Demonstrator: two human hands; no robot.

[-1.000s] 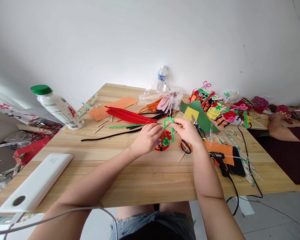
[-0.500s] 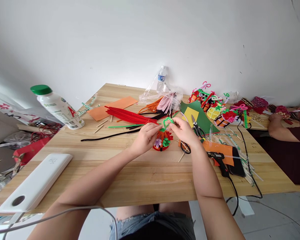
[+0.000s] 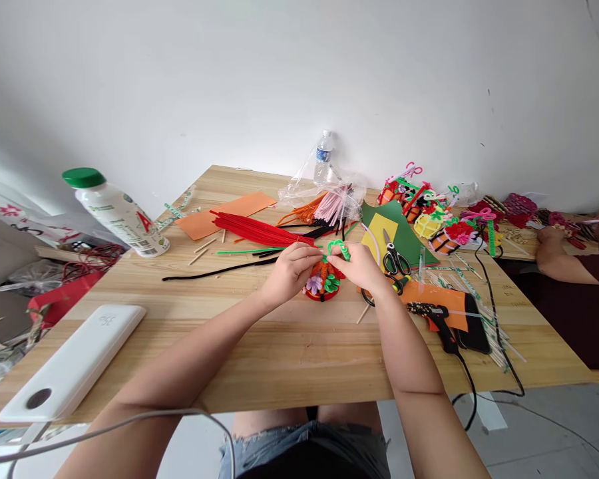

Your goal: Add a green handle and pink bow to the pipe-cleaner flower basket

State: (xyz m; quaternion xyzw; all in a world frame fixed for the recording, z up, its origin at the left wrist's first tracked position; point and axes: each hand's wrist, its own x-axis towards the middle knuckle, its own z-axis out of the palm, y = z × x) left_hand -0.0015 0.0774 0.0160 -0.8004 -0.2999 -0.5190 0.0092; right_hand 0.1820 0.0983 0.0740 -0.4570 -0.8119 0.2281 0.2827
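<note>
A small red and orange flower piece (image 3: 321,290) with purple and green blossoms stands on the wooden table, below and between my hands. From its top rises a curled green pipe cleaner (image 3: 335,247). My left hand (image 3: 293,273) has its fingers pinched together at the left of the curl, near the piece's top; what lies between those fingertips is too small to make out. My right hand (image 3: 362,266) is closed on the green pipe cleaner from the right side.
Red pipe cleaners (image 3: 259,229) lie behind my left hand. Scissors (image 3: 394,256) rest on yellow and green sheets, near a glue gun (image 3: 439,322). A white power bank (image 3: 74,359) and tilted bottle (image 3: 124,219) are leftward; a person's hand (image 3: 554,236) is far right.
My right hand has shifted slightly left and down, nearer my left hand. The green curl has turned, with its end now pointing down to the right.
</note>
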